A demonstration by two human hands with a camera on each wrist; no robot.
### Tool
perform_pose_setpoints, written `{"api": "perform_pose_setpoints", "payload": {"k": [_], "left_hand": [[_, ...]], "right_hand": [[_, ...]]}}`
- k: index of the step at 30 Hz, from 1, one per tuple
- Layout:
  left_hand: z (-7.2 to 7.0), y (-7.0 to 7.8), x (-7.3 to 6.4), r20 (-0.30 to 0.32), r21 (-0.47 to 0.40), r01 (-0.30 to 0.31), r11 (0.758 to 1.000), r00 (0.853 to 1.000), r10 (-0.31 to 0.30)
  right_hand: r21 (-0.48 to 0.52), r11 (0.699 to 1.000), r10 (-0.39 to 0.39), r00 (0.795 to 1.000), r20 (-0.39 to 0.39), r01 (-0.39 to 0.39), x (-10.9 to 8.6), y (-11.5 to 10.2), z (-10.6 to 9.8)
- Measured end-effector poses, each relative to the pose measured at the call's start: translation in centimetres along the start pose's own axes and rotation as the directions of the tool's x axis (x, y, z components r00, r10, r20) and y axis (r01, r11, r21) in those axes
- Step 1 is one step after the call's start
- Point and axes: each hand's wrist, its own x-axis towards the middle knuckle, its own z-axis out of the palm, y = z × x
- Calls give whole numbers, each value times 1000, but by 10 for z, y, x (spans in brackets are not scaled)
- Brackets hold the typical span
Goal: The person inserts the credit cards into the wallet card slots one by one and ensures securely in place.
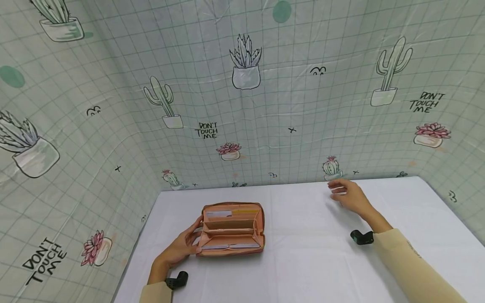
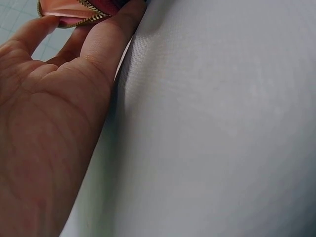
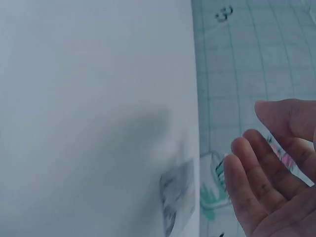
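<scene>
An unzipped peach-pink wallet (image 1: 230,232) lies spread on the white table, its pleated compartments facing up. Pale and yellow cards (image 1: 219,213) show in its upper slots, and white edges (image 1: 231,246) along its lower side. My left hand (image 1: 181,245) holds the wallet's left end, thumb at the lower corner and fingers along the side. In the left wrist view the fingers meet its brass-toothed zipper (image 2: 94,15). Over the far right of the table my right hand (image 1: 351,197) is apart from the wallet, fingers loosely bent with nothing between them.
A small grey patterned rectangle (image 3: 178,195) shows by the table's edge in the right wrist view. The white table (image 1: 303,252) is backed by a hanging cactus-print cloth (image 1: 280,105). Black wrist devices (image 1: 361,237) sit at both sleeves.
</scene>
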Motion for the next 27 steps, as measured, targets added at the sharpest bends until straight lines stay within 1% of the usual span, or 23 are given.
{"api": "perform_pose_setpoints", "payload": {"k": [5, 10, 14, 16, 20, 23, 27], "left_hand": [[0, 0, -1, -4, -2, 6, 1000, 1000, -6], [-1, 0, -1, -9, 14, 3, 1000, 1000, -3], [0, 1, -1, -12, 11, 13, 1000, 1000, -13], [0, 1, -1, -10, 4, 22, 1000, 1000, -22], [0, 0, 0, -2, -1, 17, 1000, 1000, -17], [0, 0, 1, -4, -3, 14, 1000, 1000, -14], [0, 0, 0, -5, 4, 6, 1000, 1000, -6]], "right_hand": [[-44, 995, 83, 995, -58, -85, -9, 15, -11], [-71, 983, 160, 981, -109, -168, -12, 29, -16], [-112, 969, 206, 972, -114, -219, -12, 40, -16], [-131, 963, 223, 969, -110, -236, -11, 44, -16], [-161, 954, 237, 966, -106, -252, -9, 49, -14], [-193, 946, 241, 964, -115, -260, -7, 49, -11], [-235, 927, 268, 955, -130, -292, -6, 43, -7]]}}
